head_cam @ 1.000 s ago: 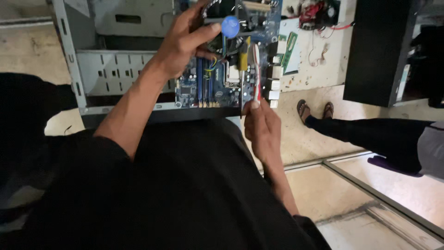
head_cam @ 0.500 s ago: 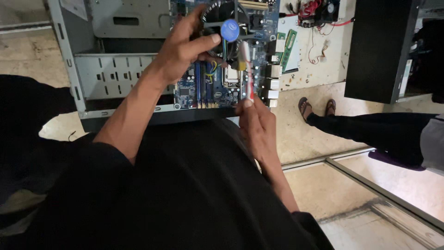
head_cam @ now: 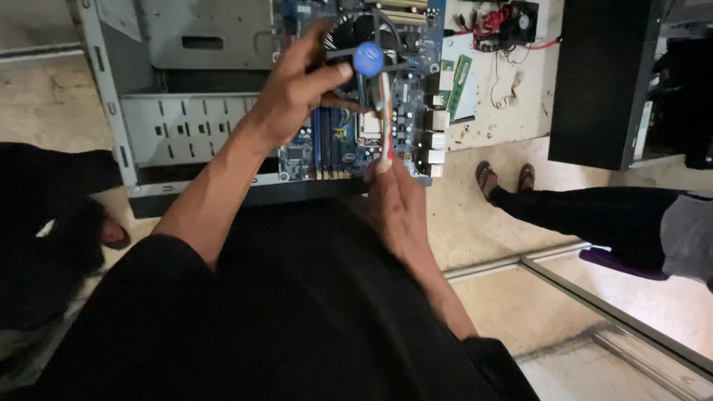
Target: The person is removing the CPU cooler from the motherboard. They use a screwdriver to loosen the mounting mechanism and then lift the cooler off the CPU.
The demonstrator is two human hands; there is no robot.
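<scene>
A slim screwdriver with a round blue cap and red-and-pale striped handle (head_cam: 377, 104) is held upright over a blue motherboard (head_cam: 349, 141) seated in an open grey metal computer case (head_cam: 186, 126) lying on the floor. The left hand (head_cam: 297, 96) is closed loosely, thumb and forefinger pinching the blue cap at the top. The right hand (head_cam: 397, 204) is curled, fingertips gripping the lower end of the handle; the tip is hidden behind the fingers, so contact with the board cannot be told. A black round cooler fan (head_cam: 364, 33) sits just behind the cap.

Judged light and rigid, the screwdriver has a smooth plastic handle, likely a bit slippery; best taken at the cap for turning and low on the handle for steadying. The board beneath looks fragile, scratch-prone.

Nearby: a loose green memory stick (head_cam: 460, 87) on the floor, red wires (head_cam: 494, 22), another person's sandalled feet (head_cam: 505, 178).
</scene>
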